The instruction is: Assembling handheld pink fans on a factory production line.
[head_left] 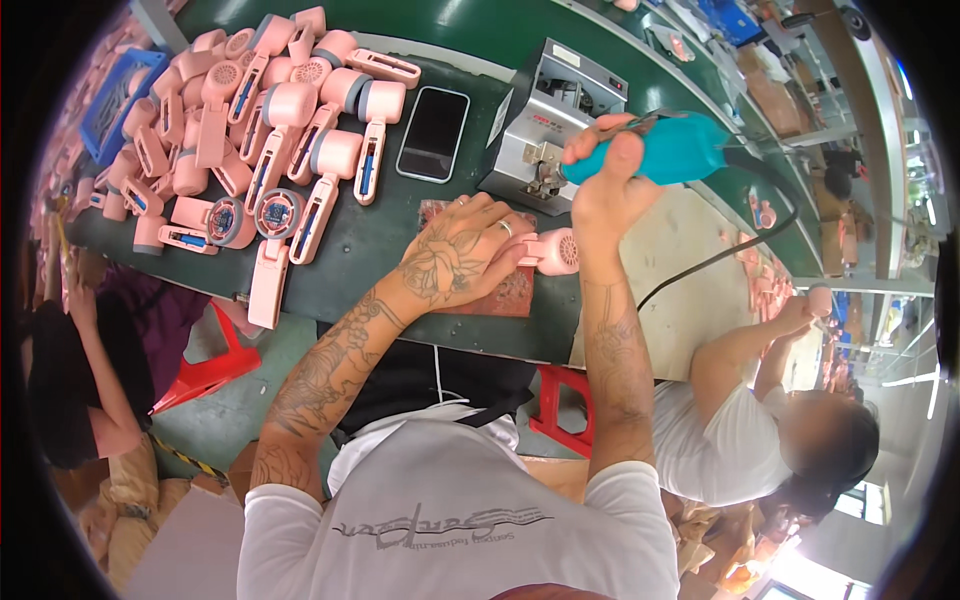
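Note:
My left hand [462,248] lies over a pink handheld fan [556,252], fingers closed on its handle. The fan's round slotted head sticks out to the right of my fingers. Beneath is a worn reddish pad [505,300] on the green bench. Raised to the right, my right hand [612,190] is wrapped round a teal electric screwdriver [680,150] with a black cord. The screwdriver's front end points left, at the front of a grey metal screw feeder [515,135]. My fingers and the feeder hide whether its tip touches anything.
A big heap of pink fans [290,105], several with handles opened, fills the left of the bench. A blue crate [120,105] and a dark-screened phone [433,135] lie there too. The black cord [745,243] loops over brown board [690,270]. Co-workers [730,440] sit on both sides.

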`<move>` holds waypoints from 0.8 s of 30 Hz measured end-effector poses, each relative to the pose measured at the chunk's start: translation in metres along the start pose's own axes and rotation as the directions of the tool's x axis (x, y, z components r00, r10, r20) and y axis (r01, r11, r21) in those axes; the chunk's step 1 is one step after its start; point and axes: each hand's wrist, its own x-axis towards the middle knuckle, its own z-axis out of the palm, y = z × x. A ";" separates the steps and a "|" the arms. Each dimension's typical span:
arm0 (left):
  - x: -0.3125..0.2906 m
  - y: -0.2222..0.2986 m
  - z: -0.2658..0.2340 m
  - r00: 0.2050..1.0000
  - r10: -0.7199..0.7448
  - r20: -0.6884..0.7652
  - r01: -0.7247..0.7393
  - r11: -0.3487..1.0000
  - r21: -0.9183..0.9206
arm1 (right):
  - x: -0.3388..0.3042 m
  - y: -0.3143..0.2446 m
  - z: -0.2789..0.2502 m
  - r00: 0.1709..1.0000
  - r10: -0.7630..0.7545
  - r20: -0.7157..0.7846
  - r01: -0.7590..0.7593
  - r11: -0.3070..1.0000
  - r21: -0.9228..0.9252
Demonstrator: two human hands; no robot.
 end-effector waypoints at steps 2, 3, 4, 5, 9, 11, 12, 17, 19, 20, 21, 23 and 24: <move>0.002 0.001 0.001 0.997 -0.026 0.075 0.028 0.999 -0.024 | -0.005 0.011 -0.004 1.000 -0.012 0.022 0.011 0.999 0.030; 0.001 0.000 0.003 0.997 -0.027 0.073 0.029 0.999 -0.021 | -0.006 0.011 -0.002 0.999 -0.017 0.046 0.014 0.998 0.061; 0.001 -0.001 0.006 0.999 -0.019 0.051 0.021 0.999 -0.029 | -0.006 0.010 -0.003 0.999 -0.017 0.047 0.014 0.998 0.062; 0.001 -0.001 0.008 0.999 -0.010 0.031 0.012 0.999 -0.039 | -0.005 0.008 -0.004 0.999 0.018 0.046 -0.019 0.999 0.031; -0.002 0.000 0.000 0.998 -0.054 0.039 0.054 0.998 0.014 | -0.014 -0.013 -0.002 0.974 0.223 0.036 -0.219 0.972 -0.087; -0.001 0.001 -0.005 0.993 -0.076 0.088 0.079 0.997 -0.025 | -0.028 -0.029 -0.008 0.970 0.244 -0.001 -0.243 0.965 -0.097; 0.000 0.000 -0.003 0.993 -0.079 0.089 0.082 0.996 -0.030 | -0.033 -0.036 -0.014 0.966 0.255 -0.049 -0.259 0.960 -0.110; 0.001 0.003 -0.003 0.998 -0.039 0.042 0.040 0.999 -0.019 | -0.054 -0.050 -0.027 0.963 0.269 0.019 -0.267 0.961 -0.072; 0.002 0.003 -0.002 0.998 -0.038 0.055 0.040 0.999 -0.028 | -0.058 -0.043 -0.034 0.965 0.261 0.036 -0.260 0.965 -0.018; 0.002 0.003 -0.001 0.997 -0.041 0.063 0.043 0.999 -0.032 | -0.060 -0.041 -0.037 0.967 0.249 0.059 -0.251 0.967 0.040; 0.002 0.004 -0.003 0.997 -0.045 0.066 0.047 0.999 -0.023 | -0.060 -0.039 -0.036 0.966 0.250 0.060 -0.253 0.966 0.049; 0.000 0.005 -0.005 0.998 -0.032 0.054 0.033 0.999 -0.007 | -0.063 -0.037 -0.035 0.964 0.259 0.065 -0.264 0.962 0.069; 0.001 0.004 -0.004 0.998 -0.034 0.055 0.035 0.999 -0.009 | -0.064 -0.035 -0.035 0.963 0.262 0.065 -0.266 0.962 0.068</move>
